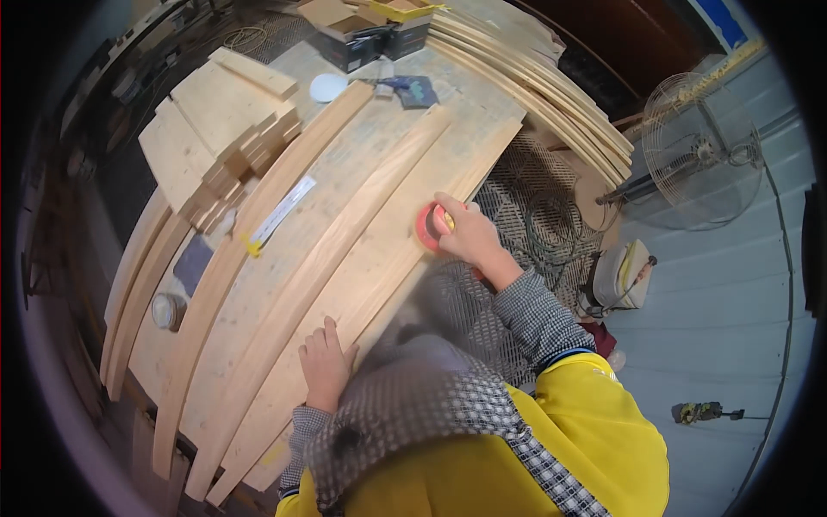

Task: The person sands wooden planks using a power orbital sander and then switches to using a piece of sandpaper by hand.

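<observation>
My right hand (pixel 471 236) is wrapped around a red palm sander (pixel 428 226), which looks like a random orbital type. Its pad sits near the front edge of the closest long wooden board (pixel 381 300). Lower down that same board, my left hand (pixel 325 362) lies flat with index finger and thumb apart, holding nothing. A second long board (pixel 323 255) runs alongside, farther from me. Beyond it lies a third board (pixel 213 294), with a white paper strip (pixel 284 208) and yellow tape (pixel 252 245) beside it. My right palm hides part of the sander.
Stacked wood pieces (pixel 194 129), a jar (pixel 166 311) and a dark abrasive-looking sheet (pixel 193 263) are at the left. Cardboard boxes (pixel 362 48) stand at the far end, near a white disc (pixel 327 88). Long planks (pixel 536 90), a caged fan (pixel 703 150) and coiled hose (pixel 555 220) are at right.
</observation>
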`<state>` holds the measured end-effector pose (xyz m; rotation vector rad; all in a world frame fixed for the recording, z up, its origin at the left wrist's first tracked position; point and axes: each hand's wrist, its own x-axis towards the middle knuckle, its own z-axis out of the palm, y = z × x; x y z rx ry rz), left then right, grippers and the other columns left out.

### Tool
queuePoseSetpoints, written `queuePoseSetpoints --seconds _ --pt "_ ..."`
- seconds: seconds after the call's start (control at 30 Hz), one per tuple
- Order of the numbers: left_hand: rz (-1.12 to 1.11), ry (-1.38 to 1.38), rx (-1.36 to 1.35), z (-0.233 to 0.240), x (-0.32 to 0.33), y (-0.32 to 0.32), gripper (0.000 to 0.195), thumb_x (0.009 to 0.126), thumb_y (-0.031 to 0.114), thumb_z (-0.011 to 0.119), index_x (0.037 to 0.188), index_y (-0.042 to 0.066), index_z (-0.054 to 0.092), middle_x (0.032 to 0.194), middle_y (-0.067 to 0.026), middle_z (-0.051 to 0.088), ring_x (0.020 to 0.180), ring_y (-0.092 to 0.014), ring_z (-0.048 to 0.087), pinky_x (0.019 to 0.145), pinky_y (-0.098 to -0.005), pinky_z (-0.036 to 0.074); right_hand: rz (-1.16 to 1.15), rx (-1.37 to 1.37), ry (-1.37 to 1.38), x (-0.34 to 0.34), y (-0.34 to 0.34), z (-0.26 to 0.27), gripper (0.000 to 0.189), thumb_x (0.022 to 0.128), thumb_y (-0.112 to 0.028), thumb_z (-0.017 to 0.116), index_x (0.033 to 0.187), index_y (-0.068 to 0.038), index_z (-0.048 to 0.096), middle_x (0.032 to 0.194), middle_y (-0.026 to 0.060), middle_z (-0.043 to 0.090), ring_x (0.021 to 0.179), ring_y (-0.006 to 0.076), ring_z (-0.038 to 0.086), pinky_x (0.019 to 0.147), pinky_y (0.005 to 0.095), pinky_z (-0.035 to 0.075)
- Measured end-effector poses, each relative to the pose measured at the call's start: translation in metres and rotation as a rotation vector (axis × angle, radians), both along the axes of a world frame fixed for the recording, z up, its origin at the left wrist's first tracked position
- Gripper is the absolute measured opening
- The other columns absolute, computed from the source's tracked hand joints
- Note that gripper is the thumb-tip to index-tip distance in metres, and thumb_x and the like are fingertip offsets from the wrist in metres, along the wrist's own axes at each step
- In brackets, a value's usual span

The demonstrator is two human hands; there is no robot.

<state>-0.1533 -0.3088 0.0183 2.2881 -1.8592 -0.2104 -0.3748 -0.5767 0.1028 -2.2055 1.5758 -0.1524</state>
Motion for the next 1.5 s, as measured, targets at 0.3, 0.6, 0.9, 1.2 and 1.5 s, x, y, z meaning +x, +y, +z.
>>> queuePoseSetpoints --seconds 0.3,0.6,0.9,1.2,1.5 --pt "0.076 0.086 0.113 0.014 -0.025 -0.048 0.064 0.076 0.042 0.072 0.127 0.009 0.05 0.103 -0.0108 0.06 0.095 -0.029 0.057 0.074 -0.0406 0.049 -0.186 0.037 0.038 -0.083 -0.182 -0.012 0.075 0.068 -0.026 0.066 0.14 -0.027 0.044 0.118 0.0281 0.056 0.105 0.0429 0.059 0.091 0.0454 0.048" --pt "0.071 0.115 0.103 0.021 -0.03 -0.056 0.07 0.073 0.034 0.075 0.132 0.009 0.047 0.102 -0.0132 0.057 0.095 -0.032 0.057 0.069 -0.0413 0.05 -0.264 -0.089 -0.055 -0.15 -0.299 -0.029 0.085 0.058 -0.023 0.072 0.139 -0.018 0.046 0.111 0.0279 0.062 0.104 0.0421 0.061 0.09 0.0442 0.05" --pt "0.226 0.211 0.084 0.011 -0.033 -0.049 0.04 0.072 0.023 0.066 0.109 0.007 0.06 0.096 -0.0154 0.066 0.087 -0.034 0.064 0.074 -0.0427 0.051 -0.017 0.007 -0.084 -0.098 -0.184 0.0 0.082 0.062 -0.02 0.066 0.141 -0.025 0.043 0.114 0.0267 0.057 0.104 0.0439 0.058 0.089 0.0456 0.048" --pt "0.176 -0.062 -0.072 -0.014 -0.026 -0.044 0.06 0.072 0.02 0.068 0.126 0.0 0.05 0.126 -0.0201 0.055 0.119 -0.037 0.05 0.094 -0.047 0.042 0.051 0.029 -0.166 -0.048 -0.128 0.002 0.087 0.061 -0.021 0.07 0.143 -0.019 0.04 0.111 0.0249 0.058 0.1 0.0414 0.059 0.087 0.0416 0.049" --pt "0.396 0.017 0.087 -0.016 -0.024 -0.031 0.077 0.073 0.036 0.072 0.133 -0.001 0.043 0.133 -0.0196 0.047 0.123 -0.036 0.044 0.102 -0.0524 0.032 0.503 0.252 0.208 0.024 -0.098 0.024 0.047 0.09 -0.035 0.05 0.137 -0.029 0.048 0.123 0.0195 0.057 0.109 0.0362 0.058 0.091 0.0422 0.048"
